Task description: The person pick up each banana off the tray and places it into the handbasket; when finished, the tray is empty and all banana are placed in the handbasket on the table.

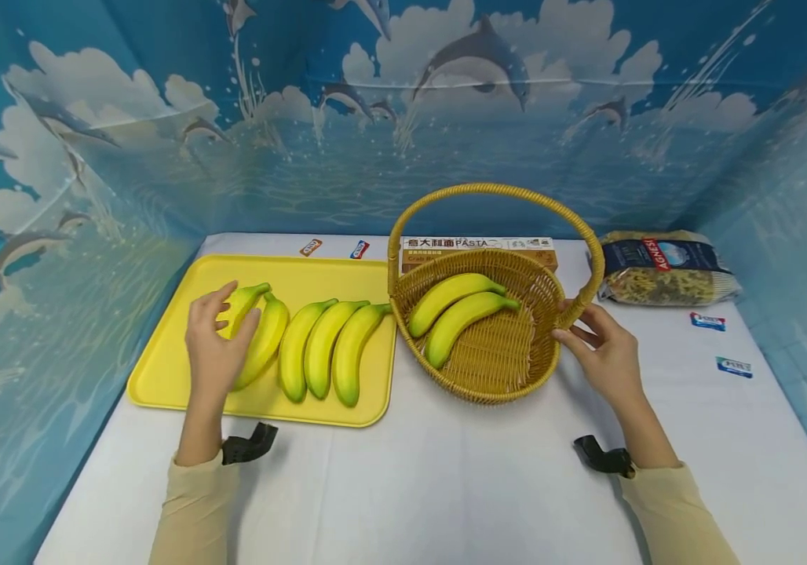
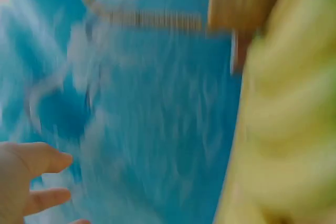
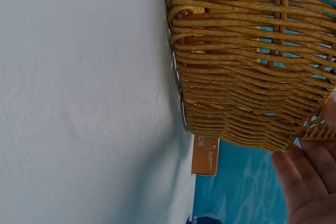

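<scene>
My left hand [image 1: 214, 345] hovers over the left part of a yellow tray [image 1: 163, 357], thumb and fingers spread apart with nothing between them. Just beyond it lies a banana [image 1: 241, 304], partly hidden by the fingers, with another banana [image 1: 265, 341] beside the thumb. A row of three more bananas [image 1: 329, 349] lies on the tray's right side. With thumb and fingers, my right hand [image 1: 610, 357] grips the right rim of a woven basket [image 1: 495, 369], near the foot of its arched handle. Two bananas [image 1: 456, 318] lie inside the basket. In the right wrist view, fingers [image 3: 307, 169] touch the wicker wall.
Behind the basket stands a pasta box [image 1: 477, 245]. A bag of pasta [image 1: 665, 271] lies at the back right. Small wrapped bars lie beyond the tray, such as an orange one [image 1: 311, 247], and at the right, including a green one [image 1: 734, 366]. A dolphin-print curtain [image 1: 290, 173] encloses the white table.
</scene>
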### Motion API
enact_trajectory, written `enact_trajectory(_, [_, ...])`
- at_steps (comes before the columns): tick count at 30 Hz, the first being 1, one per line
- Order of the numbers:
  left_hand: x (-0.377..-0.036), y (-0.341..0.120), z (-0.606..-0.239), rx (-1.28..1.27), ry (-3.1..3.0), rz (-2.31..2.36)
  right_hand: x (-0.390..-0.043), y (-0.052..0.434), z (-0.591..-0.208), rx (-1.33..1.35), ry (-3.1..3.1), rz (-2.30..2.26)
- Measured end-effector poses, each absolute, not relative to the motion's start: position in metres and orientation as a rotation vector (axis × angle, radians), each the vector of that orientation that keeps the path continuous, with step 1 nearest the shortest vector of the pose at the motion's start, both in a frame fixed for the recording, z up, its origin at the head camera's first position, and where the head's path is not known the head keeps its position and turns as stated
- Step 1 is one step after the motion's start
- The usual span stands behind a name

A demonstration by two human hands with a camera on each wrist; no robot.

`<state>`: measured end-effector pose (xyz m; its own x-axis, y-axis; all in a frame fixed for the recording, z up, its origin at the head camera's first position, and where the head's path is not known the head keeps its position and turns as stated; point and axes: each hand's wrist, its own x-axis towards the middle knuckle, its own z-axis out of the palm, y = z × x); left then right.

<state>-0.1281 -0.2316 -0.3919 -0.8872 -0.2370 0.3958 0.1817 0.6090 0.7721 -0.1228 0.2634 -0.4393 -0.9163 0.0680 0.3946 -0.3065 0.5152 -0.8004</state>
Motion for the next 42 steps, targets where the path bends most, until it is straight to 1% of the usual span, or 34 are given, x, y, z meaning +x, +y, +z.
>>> enact_trajectory(4, [-0.135,-0.269,-0.404,0.266,-2.368,-1.21,-0.123,0.264,-0.44,0.195,-2.38,1.37])
enact_trajectory(8, [-0.14,-0.286,-0.418,0.404,-2.387,-1.244,-0.123,0.264,-0.441,0.195,-2.384,1.373])
enact_trajectory(19, [-0.152,-0.306,-0.457,0.558,-2.541,-1.308,-0.122,0.265,-0.441,0.204,-2.381,1.368])
enact_trajectory(25, [-0.155,-0.312,-0.47,0.617,-2.632,-1.284,-0.122,0.265,-0.442,0.195,-2.391,1.36])
enact_trajectory(35, [-0.154,-0.308,-0.474,0.714,-2.518,-1.336,-0.121,0.266,-0.44,0.188,-2.393,1.348])
enact_trajectory(38, [-0.153,-0.303,-0.466,0.754,-2.422,-1.345,-0.121,0.266,-0.44,0.196,-2.386,1.358])
enact_trajectory(42, [-0.152,-0.292,-0.443,0.727,-2.262,-1.379,-0.122,0.264,-0.439,0.211,-2.376,1.376])
